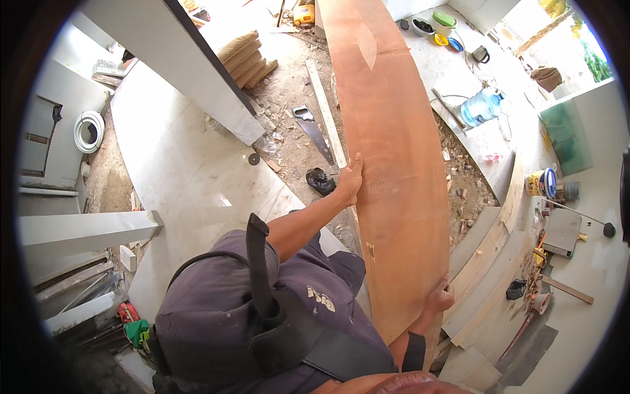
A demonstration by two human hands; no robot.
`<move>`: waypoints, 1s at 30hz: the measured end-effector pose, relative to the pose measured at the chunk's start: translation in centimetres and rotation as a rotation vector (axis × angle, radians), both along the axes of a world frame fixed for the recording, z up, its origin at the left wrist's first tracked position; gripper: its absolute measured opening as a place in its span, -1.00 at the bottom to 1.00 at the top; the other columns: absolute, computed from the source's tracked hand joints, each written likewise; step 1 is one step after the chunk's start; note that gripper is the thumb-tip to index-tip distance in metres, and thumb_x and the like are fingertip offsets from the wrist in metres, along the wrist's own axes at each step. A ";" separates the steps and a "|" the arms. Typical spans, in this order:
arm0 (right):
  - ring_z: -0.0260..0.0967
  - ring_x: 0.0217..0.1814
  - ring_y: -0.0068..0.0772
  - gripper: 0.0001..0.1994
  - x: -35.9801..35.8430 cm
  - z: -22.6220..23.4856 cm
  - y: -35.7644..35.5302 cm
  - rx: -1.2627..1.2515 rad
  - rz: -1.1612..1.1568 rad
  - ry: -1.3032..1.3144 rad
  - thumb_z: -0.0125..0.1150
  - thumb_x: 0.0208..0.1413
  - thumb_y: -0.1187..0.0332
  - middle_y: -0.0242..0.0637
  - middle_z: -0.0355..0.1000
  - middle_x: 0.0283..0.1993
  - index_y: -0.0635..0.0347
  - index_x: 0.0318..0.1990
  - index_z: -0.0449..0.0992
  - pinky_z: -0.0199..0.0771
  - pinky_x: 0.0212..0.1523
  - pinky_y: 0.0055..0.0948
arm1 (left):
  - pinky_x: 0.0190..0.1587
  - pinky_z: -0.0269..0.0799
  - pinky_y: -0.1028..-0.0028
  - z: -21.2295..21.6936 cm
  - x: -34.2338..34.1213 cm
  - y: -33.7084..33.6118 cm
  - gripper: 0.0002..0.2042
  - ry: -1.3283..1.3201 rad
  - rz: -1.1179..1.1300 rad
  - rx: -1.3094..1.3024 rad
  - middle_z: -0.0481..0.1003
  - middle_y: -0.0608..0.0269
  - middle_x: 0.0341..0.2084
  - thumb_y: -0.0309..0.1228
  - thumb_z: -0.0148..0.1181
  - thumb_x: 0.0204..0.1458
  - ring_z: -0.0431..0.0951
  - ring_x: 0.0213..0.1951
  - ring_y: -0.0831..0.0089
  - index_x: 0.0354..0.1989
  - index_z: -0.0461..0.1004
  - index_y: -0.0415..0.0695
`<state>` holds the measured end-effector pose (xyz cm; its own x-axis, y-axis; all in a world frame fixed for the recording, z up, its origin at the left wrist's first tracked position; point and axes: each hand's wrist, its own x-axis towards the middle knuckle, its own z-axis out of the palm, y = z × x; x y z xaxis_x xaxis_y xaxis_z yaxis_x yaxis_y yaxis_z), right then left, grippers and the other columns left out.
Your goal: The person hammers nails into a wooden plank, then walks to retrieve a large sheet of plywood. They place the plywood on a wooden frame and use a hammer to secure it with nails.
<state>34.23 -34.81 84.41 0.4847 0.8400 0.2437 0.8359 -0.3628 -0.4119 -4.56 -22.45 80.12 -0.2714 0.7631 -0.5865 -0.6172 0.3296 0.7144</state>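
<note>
Nearest the lens is your own dark shirt [262, 315] with a black strap [259, 262] running over the shoulder, and from it both bare forearms reach out to the long reddish-brown plywood board [387, 164]. You hold the board flat-face-up and lengthwise away from you, so its far end runs off toward the top of the picture and its near end sits close to your body. Your left hand [351, 178] is closed around the board's left edge about halfway along, thumb on top of the face and fingers curled under out of sight; that grip looks set to steady the length and stop it swinging. Your right hand [440, 297] wraps the right edge nearer your body, fingers bent over the rim, where it seems to take much of the weight. Gripping opposite edges at staggered points probably keeps so long a sheet level and under control. Below the board, on the dusty rubble floor [289, 98], a handsaw [312, 131] lies just beside a pale wooden strip [325, 111], both well clear of your hands. To the right, on the pale slab, a blue water bottle [482, 106] lies on its side, and a small paint tin [541, 182] stands near stacked timber boards [492, 262].
</note>
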 end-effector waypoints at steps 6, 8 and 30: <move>0.23 -0.67 -0.04 -0.35 1.7 -4.1 1.8 -0.120 0.046 -0.039 0.16 0.13 -0.16 -0.08 0.31 -0.73 0.33 -0.69 0.42 0.21 -0.54 -0.07 | 0.21 0.33 0.24 -3.7 -0.1 -0.5 -0.41 -0.191 0.067 0.011 0.37 0.17 0.16 0.06 -0.22 0.32 0.33 0.22 0.29 0.27 0.21 -0.21; 0.26 -0.66 -0.01 -0.35 2.1 -5.3 1.8 -0.161 0.036 0.031 0.14 0.14 -0.16 -0.05 0.35 -0.70 0.34 -0.67 0.45 0.23 -0.53 -0.07 | 0.23 0.31 0.23 -6.6 0.4 -1.0 -0.41 -0.177 0.064 -0.009 0.35 0.16 0.18 0.05 -0.24 0.33 0.31 0.23 0.28 0.27 0.21 -0.22; 0.40 -0.51 0.16 -0.39 6.2 -11.9 3.1 -0.451 0.044 -0.095 0.09 0.13 -0.19 0.02 0.46 -0.58 0.28 -0.53 0.60 0.34 -0.46 0.01 | 0.20 0.28 0.13 -21.3 4.6 -3.2 -0.38 -0.079 -0.095 -0.183 0.31 0.17 0.23 0.09 -0.20 0.30 0.33 0.21 0.27 0.32 0.19 -0.14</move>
<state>40.41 -31.69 72.46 0.4396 0.8915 -0.1091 0.8809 -0.4517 -0.1416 0.09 -25.65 58.84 -0.1514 0.6616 -0.7344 -0.6291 0.5086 0.5879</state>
